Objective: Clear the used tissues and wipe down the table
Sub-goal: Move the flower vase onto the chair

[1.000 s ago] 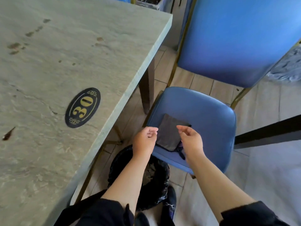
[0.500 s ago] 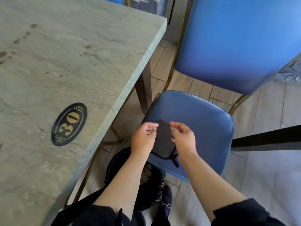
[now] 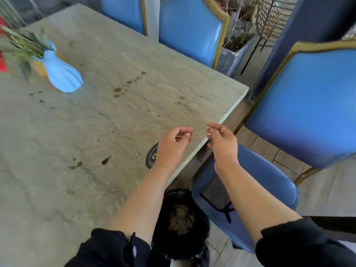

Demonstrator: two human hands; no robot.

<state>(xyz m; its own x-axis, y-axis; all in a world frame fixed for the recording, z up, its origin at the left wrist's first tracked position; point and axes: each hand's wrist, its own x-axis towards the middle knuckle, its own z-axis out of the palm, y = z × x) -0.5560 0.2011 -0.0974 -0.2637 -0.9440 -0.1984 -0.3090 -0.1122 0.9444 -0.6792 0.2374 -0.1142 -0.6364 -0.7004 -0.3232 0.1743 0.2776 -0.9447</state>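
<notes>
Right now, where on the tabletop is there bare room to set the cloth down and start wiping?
The widest bare patch of the table lies between the blue vase and the far chairs. Another runs along the near left edge, below the brown stains. The right edge is crowded: both hands, left hand and right hand, hover there over the number plaque.

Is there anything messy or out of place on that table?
Yes. The table carries brown stains: a cluster right of the blue vase and more splotches near the front, left of the left hand. A dark cloth lies on the chair seat rather than the table, partly hidden by the right forearm.
</notes>
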